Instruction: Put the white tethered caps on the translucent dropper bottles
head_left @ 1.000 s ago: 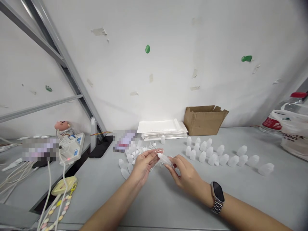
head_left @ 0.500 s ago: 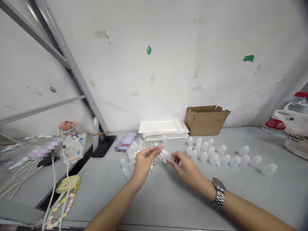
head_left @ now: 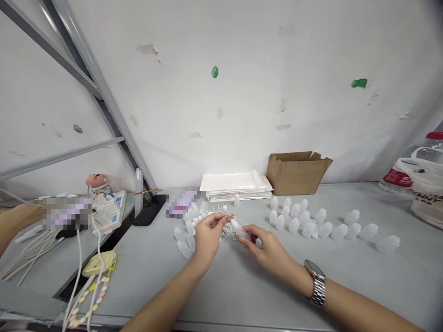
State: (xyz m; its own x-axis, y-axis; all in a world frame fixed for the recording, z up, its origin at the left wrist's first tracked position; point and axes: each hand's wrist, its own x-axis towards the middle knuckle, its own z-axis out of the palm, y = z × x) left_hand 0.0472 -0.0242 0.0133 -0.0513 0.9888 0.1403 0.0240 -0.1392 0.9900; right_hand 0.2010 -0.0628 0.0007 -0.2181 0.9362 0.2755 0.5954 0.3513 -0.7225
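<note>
In the head view, I take the middle of the clock at the small bottle [head_left: 241,230], which is cloudy white and is held tilted above the desk [head_left: 221,286], between the two hands. The left hand [head_left: 208,234], on the nine o'clock side, has thumb and fingertips closed in a pinch at the upper end of the bottle; whether they grip also a string, I cannot tell. The right hand [head_left: 268,244], toward four o'clock, holds the lower part with bent thumb and fingers — closed only as far as the bottle permits. A watch [head_left: 315,273] is on the right wrist.

Just beside the left hand, around ten o'clock, lies a heap of white pieces [head_left: 192,214] with strings [head_left: 226,236]. From two to three o'clock many similar bottles [head_left: 304,218] stand on the desk. At twelve there is a stack of white packs [head_left: 235,188] — the carton [head_left: 299,175] is beside it, toward one or two o'clock. Far at nine, another person's forearm [head_left: 15,221] enters.
</note>
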